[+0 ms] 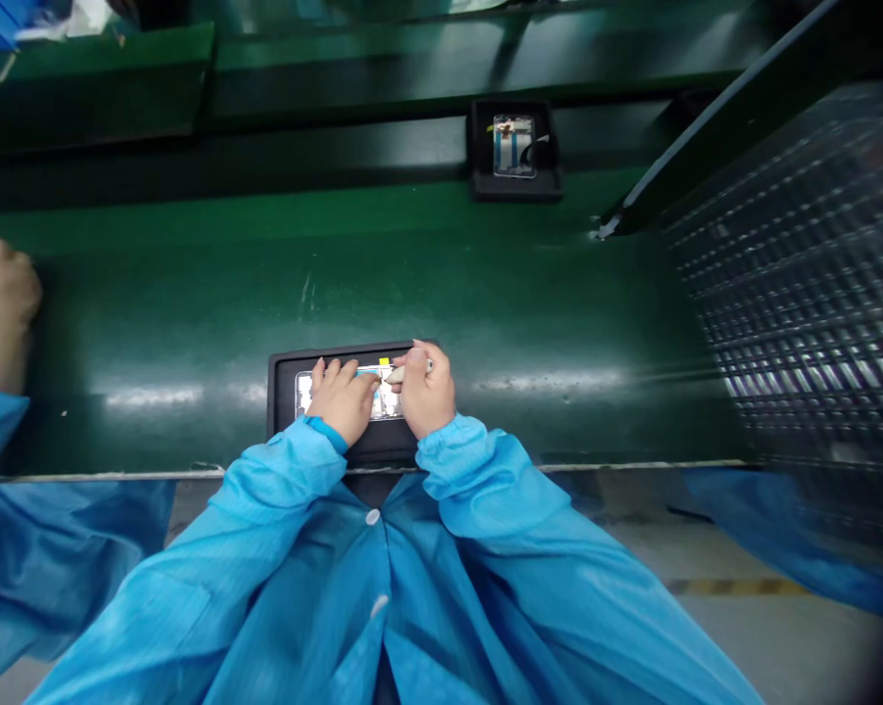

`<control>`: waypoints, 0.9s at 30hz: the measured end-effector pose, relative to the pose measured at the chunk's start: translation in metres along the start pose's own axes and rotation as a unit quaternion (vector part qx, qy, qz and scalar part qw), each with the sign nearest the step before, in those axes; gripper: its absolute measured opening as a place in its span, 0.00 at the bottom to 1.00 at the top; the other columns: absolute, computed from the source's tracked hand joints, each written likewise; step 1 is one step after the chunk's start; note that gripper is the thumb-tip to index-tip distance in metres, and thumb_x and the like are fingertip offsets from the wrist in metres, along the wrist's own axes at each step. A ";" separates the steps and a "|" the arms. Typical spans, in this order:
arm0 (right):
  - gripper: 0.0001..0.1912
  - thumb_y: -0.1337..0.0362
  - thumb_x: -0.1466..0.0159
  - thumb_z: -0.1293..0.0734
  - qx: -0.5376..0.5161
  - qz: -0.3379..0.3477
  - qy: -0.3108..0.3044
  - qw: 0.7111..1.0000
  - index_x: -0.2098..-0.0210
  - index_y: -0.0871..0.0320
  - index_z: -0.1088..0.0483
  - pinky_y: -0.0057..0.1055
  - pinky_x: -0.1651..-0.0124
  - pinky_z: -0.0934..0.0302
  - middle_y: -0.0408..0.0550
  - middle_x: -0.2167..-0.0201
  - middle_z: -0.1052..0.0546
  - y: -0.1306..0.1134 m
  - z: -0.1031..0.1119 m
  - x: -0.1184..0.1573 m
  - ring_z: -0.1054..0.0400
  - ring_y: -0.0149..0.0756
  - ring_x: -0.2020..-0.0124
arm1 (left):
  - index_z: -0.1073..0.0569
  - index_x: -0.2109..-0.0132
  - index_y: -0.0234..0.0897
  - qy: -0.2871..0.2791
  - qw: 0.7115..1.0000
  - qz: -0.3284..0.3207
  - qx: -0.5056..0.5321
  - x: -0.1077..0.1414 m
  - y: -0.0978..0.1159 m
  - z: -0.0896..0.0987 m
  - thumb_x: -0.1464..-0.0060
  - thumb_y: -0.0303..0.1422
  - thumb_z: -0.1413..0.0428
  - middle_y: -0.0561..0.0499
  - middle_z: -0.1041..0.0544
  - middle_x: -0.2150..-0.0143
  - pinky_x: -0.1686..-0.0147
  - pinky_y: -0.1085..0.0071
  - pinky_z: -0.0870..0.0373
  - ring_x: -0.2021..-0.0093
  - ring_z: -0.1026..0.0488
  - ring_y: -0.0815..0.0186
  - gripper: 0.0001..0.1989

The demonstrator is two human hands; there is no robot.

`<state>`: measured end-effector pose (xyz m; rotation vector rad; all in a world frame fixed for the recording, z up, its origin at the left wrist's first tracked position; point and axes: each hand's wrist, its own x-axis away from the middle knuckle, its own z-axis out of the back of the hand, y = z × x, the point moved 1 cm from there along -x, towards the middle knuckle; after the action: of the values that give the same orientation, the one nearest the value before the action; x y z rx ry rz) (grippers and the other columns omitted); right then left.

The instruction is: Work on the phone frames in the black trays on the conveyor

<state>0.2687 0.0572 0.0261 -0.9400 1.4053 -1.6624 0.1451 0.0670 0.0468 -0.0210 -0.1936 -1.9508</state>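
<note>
A black tray (pixel 283 364) lies at the front edge of the green bench, with a flat phone-like assembly (pixel 303 394) inside it. White, blue and metallic areas show on this part, and a yellow tab (pixel 384 361) sticks out at its upper edge. My left hand (pixel 341 399) rests on the assembly with fingers stretched out and a blue band at the wrist. Closed round a pale pen-like tool (pixel 401 374), my right hand (pixel 428 390) is over the assembly's right end. The tool's tip points left, close to my left fingertips; whether it touches the part I cannot tell.
A second black tray (pixel 515 189) with a similar assembly (pixel 515 147) stands further back. Another person's hand (pixel 1 304) is at the left edge. A slanted dark panel (pixel 727 108) and a metal grid (pixel 815 284) bound the right side. A green ledge (pixel 89 93) rises at back left.
</note>
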 end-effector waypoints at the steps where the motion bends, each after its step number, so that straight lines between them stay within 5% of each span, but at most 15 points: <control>1: 0.23 0.47 0.41 0.46 0.002 0.006 -0.002 1.000 0.57 0.58 0.38 0.31 0.65 0.35 0.49 0.66 0.27 0.001 0.000 0.000 0.31 0.33 0.67 | 0.29 0.55 0.43 -0.002 1.000 0.000 -0.003 0.000 0.000 0.000 0.43 0.37 0.60 0.48 0.34 0.50 0.44 0.51 0.55 0.48 0.42 0.54 0.17; 12: 0.18 0.51 0.40 0.45 0.081 0.088 -0.068 0.991 0.59 0.57 0.35 0.34 0.57 0.37 0.49 0.65 0.27 -0.006 0.001 0.001 0.32 0.36 0.61 | 0.29 0.55 0.43 -0.003 1.000 -0.003 -0.012 0.001 0.003 0.002 0.43 0.37 0.59 0.48 0.33 0.50 0.44 0.49 0.54 0.48 0.41 0.53 0.16; 17: 0.13 0.58 0.40 0.44 0.232 0.227 -0.202 0.924 0.69 0.57 0.31 0.31 0.60 0.38 0.49 0.71 0.26 -0.025 -0.007 -0.007 0.31 0.37 0.67 | 0.31 0.52 0.40 -0.031 1.000 0.003 -0.003 0.000 0.002 0.003 0.45 0.33 0.57 0.48 0.33 0.49 0.43 0.49 0.55 0.47 0.42 0.52 0.16; 20: 0.12 0.60 0.41 0.44 0.261 0.260 -0.217 0.904 0.72 0.58 0.32 0.31 0.61 0.39 0.50 0.74 0.27 -0.026 -0.010 -0.008 0.32 0.37 0.69 | 0.31 0.51 0.39 -0.027 1.000 0.005 0.002 0.000 0.001 0.003 0.45 0.32 0.56 0.47 0.33 0.49 0.43 0.49 0.54 0.47 0.42 0.52 0.16; 22: 0.14 0.58 0.40 0.45 0.234 0.240 -0.189 0.923 0.72 0.58 0.33 0.30 0.62 0.39 0.49 0.74 0.27 -0.023 -0.008 -0.007 0.32 0.36 0.69 | 0.29 0.54 0.40 -0.019 1.000 0.005 0.001 0.000 0.001 0.002 0.45 0.33 0.56 0.47 0.33 0.49 0.44 0.49 0.53 0.47 0.41 0.52 0.15; 27: 0.18 0.52 0.38 0.49 0.106 0.059 -0.038 0.992 0.68 0.58 0.36 0.27 0.71 0.39 0.45 0.75 0.28 -0.010 -0.001 -0.006 0.33 0.31 0.78 | 0.28 0.57 0.43 0.022 1.000 -0.003 0.004 0.001 0.003 0.001 0.44 0.36 0.57 0.47 0.31 0.51 0.45 0.50 0.51 0.49 0.39 0.53 0.15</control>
<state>0.2702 0.0643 0.0353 -0.7763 1.1826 -1.6332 0.1470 0.0655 0.0485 0.0265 -0.1721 -1.9539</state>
